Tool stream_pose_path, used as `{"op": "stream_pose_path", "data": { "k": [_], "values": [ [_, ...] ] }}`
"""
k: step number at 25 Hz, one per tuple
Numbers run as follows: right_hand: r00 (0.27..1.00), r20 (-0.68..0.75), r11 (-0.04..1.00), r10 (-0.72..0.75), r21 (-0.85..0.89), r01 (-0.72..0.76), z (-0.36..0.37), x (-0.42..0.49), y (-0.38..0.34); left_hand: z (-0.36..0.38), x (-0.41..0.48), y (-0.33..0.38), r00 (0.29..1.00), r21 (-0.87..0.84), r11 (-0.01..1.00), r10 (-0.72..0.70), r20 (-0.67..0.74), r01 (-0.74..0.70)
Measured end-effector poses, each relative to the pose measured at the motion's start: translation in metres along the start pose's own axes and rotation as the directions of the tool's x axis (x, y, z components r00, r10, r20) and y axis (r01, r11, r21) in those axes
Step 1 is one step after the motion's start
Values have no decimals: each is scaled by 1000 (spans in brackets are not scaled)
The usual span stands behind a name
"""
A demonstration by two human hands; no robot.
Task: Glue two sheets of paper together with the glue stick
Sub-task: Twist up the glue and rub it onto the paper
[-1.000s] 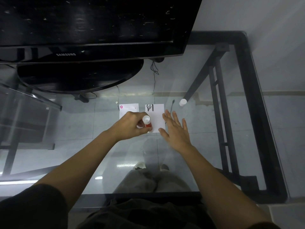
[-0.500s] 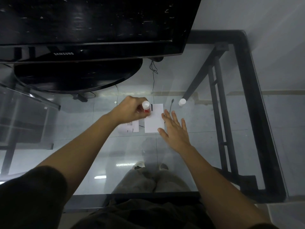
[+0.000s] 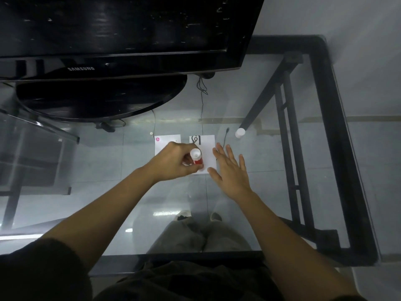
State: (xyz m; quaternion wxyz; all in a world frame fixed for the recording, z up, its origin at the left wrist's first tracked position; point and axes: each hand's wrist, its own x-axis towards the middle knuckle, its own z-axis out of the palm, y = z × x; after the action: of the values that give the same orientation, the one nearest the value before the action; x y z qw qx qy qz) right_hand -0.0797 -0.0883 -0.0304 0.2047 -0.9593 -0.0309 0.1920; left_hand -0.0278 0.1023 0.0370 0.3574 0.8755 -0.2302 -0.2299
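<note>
Two small white paper sheets lie side by side on the glass table. The left sheet (image 3: pixel 163 142) has a pink mark in its far corner; the right sheet (image 3: pixel 207 146) has a black printed figure at its far edge. My left hand (image 3: pixel 173 162) grips a red glue stick (image 3: pixel 197 157) with a white end up, its lower end down on the near part of the right sheet. My right hand (image 3: pixel 231 172) lies flat with fingers spread, on the right sheet's near right edge. The glue stick's white cap (image 3: pixel 240 132) stands farther right.
A black television (image 3: pixel 121 35) on an oval base (image 3: pixel 97 101) fills the far left of the glass table (image 3: pixel 271 192). Thin black cables (image 3: pixel 224 137) run by the sheets. A black table frame (image 3: pixel 332 137) borders the right side. My legs show through the glass.
My left hand slid the glue stick toward the far edge of the right sheet, then back to its near part. My right hand stayed pressed flat on the sheet's edge.
</note>
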Motion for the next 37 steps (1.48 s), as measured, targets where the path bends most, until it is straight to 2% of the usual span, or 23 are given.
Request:
{"op": "stream_pose_path", "data": {
  "k": [5,10,13,17,24,28,33,37],
  "values": [
    [1000,-9,1000,-12,5,12,-2,-1,-1,-6,11,1,1000,77,997,28,5,-28],
    [1000,-6,1000,-15,-2,15,-2,0,-1,-31,44,-7,991,104,992,-57,-121,70],
    [1000,-4,1000,-9,14,9,-3,-1,-2,-33,44,-7,985,76,992,-89,-148,101],
    [1000,4,999,0,36,0,-5,-1,-2,-15,16,-1,997,11,999,-37,-75,38],
    [1000,20,1000,-3,25,2,-9,-3,-5,3,4,6,999,93,995,32,26,-34],
    [1000,1,999,-9,46,9,-8,-3,-4,-14,32,2,999,131,991,37,-36,-32],
    [1000,-17,1000,-7,17,8,-3,0,-2,-28,52,-2,985,90,993,-63,-160,78],
    [1000,-31,999,-4,35,5,0,0,-2,-13,32,1,989,51,998,-22,-147,29]
  ]
}}
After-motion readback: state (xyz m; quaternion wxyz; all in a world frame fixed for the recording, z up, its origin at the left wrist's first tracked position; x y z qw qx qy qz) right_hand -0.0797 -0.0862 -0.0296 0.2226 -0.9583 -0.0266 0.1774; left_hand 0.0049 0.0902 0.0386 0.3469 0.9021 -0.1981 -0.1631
